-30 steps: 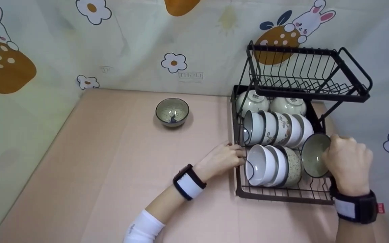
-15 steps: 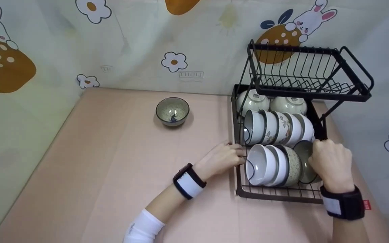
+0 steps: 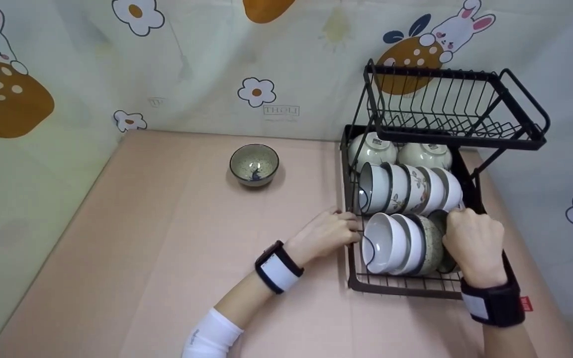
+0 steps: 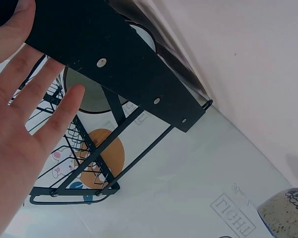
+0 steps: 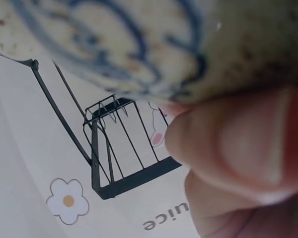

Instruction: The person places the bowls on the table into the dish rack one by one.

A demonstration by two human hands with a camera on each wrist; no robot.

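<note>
A black two-tier dish rack (image 3: pixel 406 289) stands at the right, with bowls upright in its lower tier. My right hand (image 3: pixel 475 243) grips a greenish-grey bowl (image 3: pixel 438 219) by its side in the front row. Beside it stands a speckled bowl (image 3: pixel 431 243), then white bowls (image 3: pixel 383 243) to the left. Most of the gripped bowl is behind my hand; the right wrist view shows its speckled, blue-patterned outside (image 5: pixel 114 44) close up, with my thumb against it. My left hand (image 3: pixel 324 234) holds the rack's left side, its thumb and fingers about the black side panel (image 4: pixel 109 54).
Another speckled bowl (image 3: pixel 254 165) stands upright on the pink tabletop (image 3: pixel 192 214), left of the rack. Behind the front row are several more bowls (image 3: pixel 411 189) and two upturned ones (image 3: pixel 373 151). The upper tier (image 3: pixel 460 134) overhangs the back. A patterned cloth (image 3: pixel 192 64) hangs behind.
My right hand has moved left with the greenish-grey bowl, from the rack's right edge down into the front row beside the speckled bowl. My left hand has stayed on the rack.
</note>
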